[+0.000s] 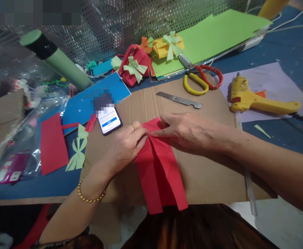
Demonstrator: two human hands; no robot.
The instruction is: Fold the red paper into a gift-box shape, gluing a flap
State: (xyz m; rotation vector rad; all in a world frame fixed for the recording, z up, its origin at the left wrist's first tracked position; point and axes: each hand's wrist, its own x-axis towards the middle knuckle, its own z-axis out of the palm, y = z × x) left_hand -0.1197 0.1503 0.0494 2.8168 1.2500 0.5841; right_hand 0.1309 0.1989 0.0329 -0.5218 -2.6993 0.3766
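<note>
A folded sheet of red paper (pixel 164 169) lies on a piece of brown cardboard (pixel 205 173), its two side flaps turned in toward the middle and the near end hanging past the cardboard's edge. My left hand (pixel 128 141) is closed at the paper's upper left edge, the fingertips pressing on the fold. From the right, my right hand (pixel 185 131) pinches the upper right flap, with thumb and forefinger near the centre seam. Beyond the paper rest a flat metal blade (pixel 179 99) and scissors (pixel 200 76) with one red and one yellow handle loop.
A phone (pixel 111 121) sits left of my left hand. On the right is a yellow glue gun (pixel 260 98) with a clear glue stick. Red paper (pixel 54 143) and green paper bows (pixel 76 152) lie at left. Behind stand a green bottle (pixel 60 62), a red paper bag (pixel 134 65) and green sheets (pixel 213 38).
</note>
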